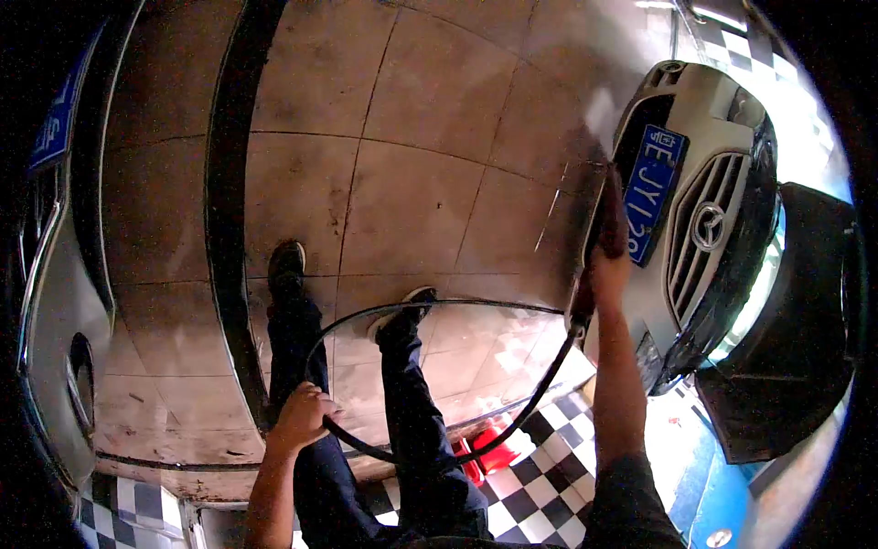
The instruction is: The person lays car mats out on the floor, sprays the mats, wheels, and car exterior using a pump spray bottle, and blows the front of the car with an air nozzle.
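My right hand (609,274) is wrapped around a dark pressure washer gun (615,215) at the right, close to the front bumper of a light-coloured car (732,146). White spray mist (599,114) shows beyond its tip. From the gun's rear, a black hose (439,303) runs in a wide loop in front of my legs. My left hand (302,416) is closed around this hose at lower left, near my thigh. The car carries a blue number plate (654,188) and a slatted grille (709,220), both beside the gun.
A dark strip (229,229) crosses the tiled floor (412,201) left of my feet. Another vehicle (73,339) stands at the far left. Red items (492,450) lie on black-and-white checkered flooring (553,462) below. A dark panel (786,329) is at far right.
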Motion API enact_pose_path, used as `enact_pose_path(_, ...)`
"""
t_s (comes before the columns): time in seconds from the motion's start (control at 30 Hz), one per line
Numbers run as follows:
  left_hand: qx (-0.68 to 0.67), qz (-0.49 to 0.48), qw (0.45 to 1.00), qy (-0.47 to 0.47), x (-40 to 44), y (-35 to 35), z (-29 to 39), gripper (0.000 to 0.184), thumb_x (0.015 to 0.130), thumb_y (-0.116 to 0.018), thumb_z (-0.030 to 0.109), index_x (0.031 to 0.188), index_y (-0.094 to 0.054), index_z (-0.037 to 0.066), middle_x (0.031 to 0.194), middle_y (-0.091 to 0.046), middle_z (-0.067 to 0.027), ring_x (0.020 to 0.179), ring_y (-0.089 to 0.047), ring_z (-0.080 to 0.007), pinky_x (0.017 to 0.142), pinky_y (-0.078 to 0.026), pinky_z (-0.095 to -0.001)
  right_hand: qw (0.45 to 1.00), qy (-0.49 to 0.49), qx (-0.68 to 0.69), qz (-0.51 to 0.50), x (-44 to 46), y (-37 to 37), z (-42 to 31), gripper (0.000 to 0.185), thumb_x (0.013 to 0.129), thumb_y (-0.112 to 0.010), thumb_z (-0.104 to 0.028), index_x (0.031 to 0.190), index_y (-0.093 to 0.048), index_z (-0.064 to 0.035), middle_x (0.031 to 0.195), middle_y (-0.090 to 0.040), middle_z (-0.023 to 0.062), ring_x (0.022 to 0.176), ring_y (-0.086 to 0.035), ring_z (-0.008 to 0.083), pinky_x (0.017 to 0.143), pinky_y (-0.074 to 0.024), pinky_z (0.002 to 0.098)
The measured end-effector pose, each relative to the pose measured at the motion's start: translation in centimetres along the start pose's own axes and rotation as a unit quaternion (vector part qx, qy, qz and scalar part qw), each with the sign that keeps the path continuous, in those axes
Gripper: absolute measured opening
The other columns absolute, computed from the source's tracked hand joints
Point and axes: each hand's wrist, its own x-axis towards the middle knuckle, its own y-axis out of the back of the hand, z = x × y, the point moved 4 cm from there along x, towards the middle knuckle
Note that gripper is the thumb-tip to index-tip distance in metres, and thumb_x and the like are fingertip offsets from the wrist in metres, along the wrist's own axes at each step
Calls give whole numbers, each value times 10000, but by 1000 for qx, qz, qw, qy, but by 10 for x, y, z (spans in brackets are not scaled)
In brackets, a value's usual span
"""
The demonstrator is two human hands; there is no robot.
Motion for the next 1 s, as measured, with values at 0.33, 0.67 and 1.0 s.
enact_pose_path(0.33,35,-29,997,56,9,8,2,133,678,-630,203,641,-620,75,679,-612,-96,685,-559,-268,763,-380,-356,980,-79,-164,-81,40,-50,45,496,677,-632,-336,983,-528,40,917,-606,199,873,-580,362,755,-462,400)
enact_pose_path(0.67,-31,-9,999,38,-16,0,-16,266,685,-637,238,496,-509,103,584,-539,-57,665,-523,-251,742,-362,-364,897,-238,-339,-156,-70,-52,159,359,731,-544,-287,852,-601,46,812,-610,231,791,-600,358,686,-474,419)
enact_pose_path(1.0,5,-23,997,74,9,-16,22,175,673,-642,254,636,-599,89,662,-583,-81,711,-541,-274,746,-361,-376,985,-66,-159,-31,52,-51,-22,410,735,-567,-300,925,-542,63,870,-606,227,881,-567,379,751,-440,389)
